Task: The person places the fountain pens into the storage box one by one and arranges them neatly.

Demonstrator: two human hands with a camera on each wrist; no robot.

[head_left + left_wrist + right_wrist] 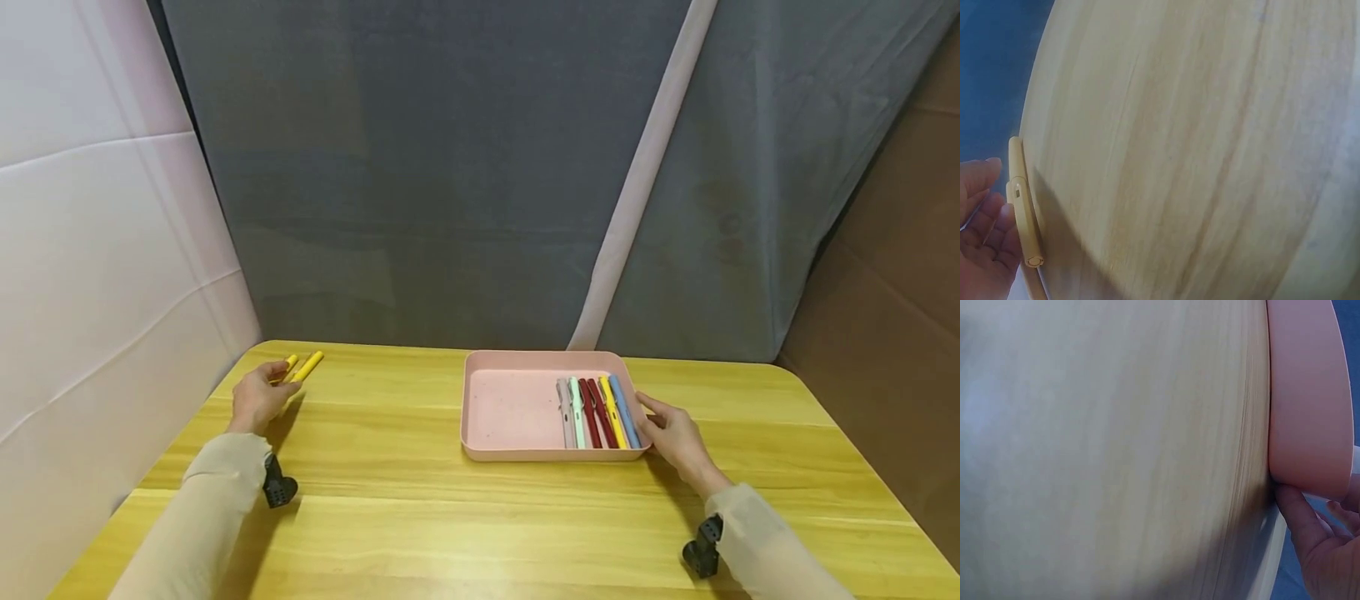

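Note:
At the table's far left, my left hand (258, 398) reaches to two yellow pens, a nearer-right one (308, 367) and another (291, 363) partly hidden by the fingers. In the left wrist view the fingertips (1005, 219) lie beside a capped yellow pen (1025, 215), with no clear grip on it. My right hand (677, 437) holds the right side of a pink tray (517, 455), its thumb (1300, 515) at the tray's lower corner. A row of pens lies in the tray's right half: grey (566, 414), mint (577, 414), two dark red (590, 414), yellow (612, 412) and blue (624, 410).
The wooden table (420, 525) has rounded far corners. A dark grey cloth (450, 183) hangs behind it, crossed by a pale strip (637, 192). White fabric (97, 275) stands on the left, a brown panel (892, 308) on the right.

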